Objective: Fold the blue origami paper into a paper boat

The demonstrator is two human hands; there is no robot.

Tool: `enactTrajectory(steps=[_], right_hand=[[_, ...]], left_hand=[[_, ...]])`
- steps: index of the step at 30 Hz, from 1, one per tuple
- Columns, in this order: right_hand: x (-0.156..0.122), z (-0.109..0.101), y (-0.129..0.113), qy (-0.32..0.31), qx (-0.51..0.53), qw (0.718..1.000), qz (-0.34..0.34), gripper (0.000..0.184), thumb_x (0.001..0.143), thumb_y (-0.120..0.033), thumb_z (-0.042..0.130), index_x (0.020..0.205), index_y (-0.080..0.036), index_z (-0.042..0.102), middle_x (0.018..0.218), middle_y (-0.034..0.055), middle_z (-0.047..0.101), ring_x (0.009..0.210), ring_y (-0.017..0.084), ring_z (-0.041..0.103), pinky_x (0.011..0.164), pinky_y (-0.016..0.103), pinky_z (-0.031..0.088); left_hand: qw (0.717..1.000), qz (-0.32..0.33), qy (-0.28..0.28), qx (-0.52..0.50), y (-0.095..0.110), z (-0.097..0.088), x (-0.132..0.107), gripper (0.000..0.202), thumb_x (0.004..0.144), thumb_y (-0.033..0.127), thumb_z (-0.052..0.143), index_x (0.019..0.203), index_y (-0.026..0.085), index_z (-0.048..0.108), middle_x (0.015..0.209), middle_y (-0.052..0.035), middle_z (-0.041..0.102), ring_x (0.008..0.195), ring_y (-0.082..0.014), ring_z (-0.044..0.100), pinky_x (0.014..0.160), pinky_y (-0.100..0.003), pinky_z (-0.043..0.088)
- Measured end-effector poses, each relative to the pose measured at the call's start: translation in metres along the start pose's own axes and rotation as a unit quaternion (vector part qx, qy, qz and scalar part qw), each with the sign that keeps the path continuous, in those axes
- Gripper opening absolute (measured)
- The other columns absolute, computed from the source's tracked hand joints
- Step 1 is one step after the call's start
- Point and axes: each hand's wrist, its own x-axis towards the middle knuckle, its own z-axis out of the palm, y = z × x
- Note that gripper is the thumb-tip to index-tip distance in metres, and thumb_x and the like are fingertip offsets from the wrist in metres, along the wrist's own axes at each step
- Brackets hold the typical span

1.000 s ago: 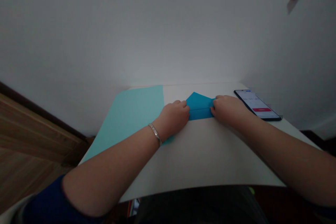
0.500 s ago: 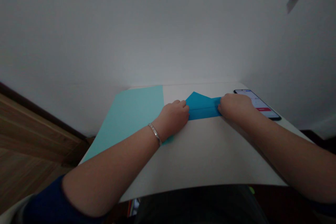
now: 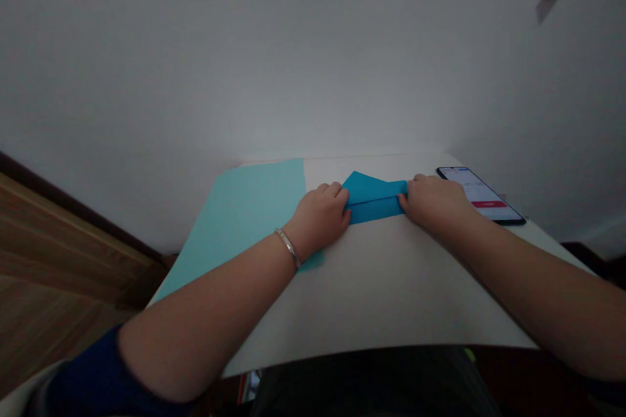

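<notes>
A folded blue paper (image 3: 374,198) lies on the white table (image 3: 381,287), its far flap forming a point. My left hand (image 3: 320,216), with a silver bracelet on the wrist, presses its curled fingers on the paper's left end. My right hand (image 3: 433,202) presses down on the right end with its fingers bent. Both hands hold the fold flat against the table.
A light turquoise sheet (image 3: 244,215) covers the table's left part, partly under my left forearm. A phone (image 3: 482,195) with a lit screen lies at the right edge, just past my right hand. A white wall stands behind; wooden floor shows at left.
My right hand slid right along the folded paper, then came back a little to the left. The paper shifted slightly left. My left hand barely moved.
</notes>
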Motion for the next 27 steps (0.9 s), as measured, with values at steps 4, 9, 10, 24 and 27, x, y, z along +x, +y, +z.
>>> enactTrajectory(steps=[4,9,10,24,27], right_hand=[[0.0,0.005,0.0,0.029,0.024,0.999,-0.029,0.044,0.088,-0.046,0.041,0.101,-0.011,0.065,0.103,0.0195,0.066,0.093,0.031,0.062,0.071,0.04,0.048],[0.007,0.015,0.007,0.031,0.111,0.992,-0.05,0.045,0.089,-0.043,0.042,0.118,-0.014,0.06,0.117,0.0166,0.064,0.109,0.03,0.057,0.088,0.041,0.045],[0.009,0.017,0.008,0.03,0.129,0.99,-0.044,0.046,0.089,-0.043,0.043,0.122,-0.014,0.058,0.12,0.0166,0.063,0.11,0.03,0.057,0.091,0.042,0.044],[0.017,0.033,0.008,0.054,0.267,0.958,-0.084,0.06,0.084,-0.042,0.054,0.133,-0.007,0.048,0.131,0.0186,0.056,0.118,0.029,0.052,0.102,0.042,0.039],[0.019,0.036,0.011,0.081,0.32,0.942,-0.053,0.061,0.081,-0.04,0.058,0.131,-0.007,0.05,0.125,0.0176,0.06,0.112,0.027,0.056,0.099,0.041,0.041]], left_hand=[[0.999,-0.023,0.016,-0.047,-0.005,0.008,-0.001,0.039,0.088,0.032,0.049,0.122,0.012,0.05,0.122,-0.0137,0.057,0.114,-0.0241,0.053,0.098,-0.038,0.043],[0.996,-0.038,0.01,-0.079,-0.008,0.013,0.0,0.051,0.09,0.038,0.049,0.132,0.009,0.045,0.13,-0.016,0.055,0.12,-0.0255,0.05,0.105,-0.04,0.037],[0.995,-0.039,0.009,-0.089,-0.008,0.014,0.001,0.053,0.089,0.037,0.05,0.133,0.008,0.043,0.13,-0.0162,0.055,0.12,-0.0254,0.05,0.105,-0.04,0.037],[0.977,-0.067,0.04,-0.199,-0.013,0.017,0.006,0.037,0.083,0.013,0.053,0.12,0.015,0.052,0.116,-0.0101,0.062,0.108,-0.0217,0.057,0.099,-0.039,0.044],[0.969,-0.084,0.054,-0.227,-0.013,0.016,0.007,0.033,0.084,0.013,0.051,0.117,0.017,0.054,0.111,-0.0082,0.064,0.105,-0.0206,0.058,0.095,-0.038,0.047]])
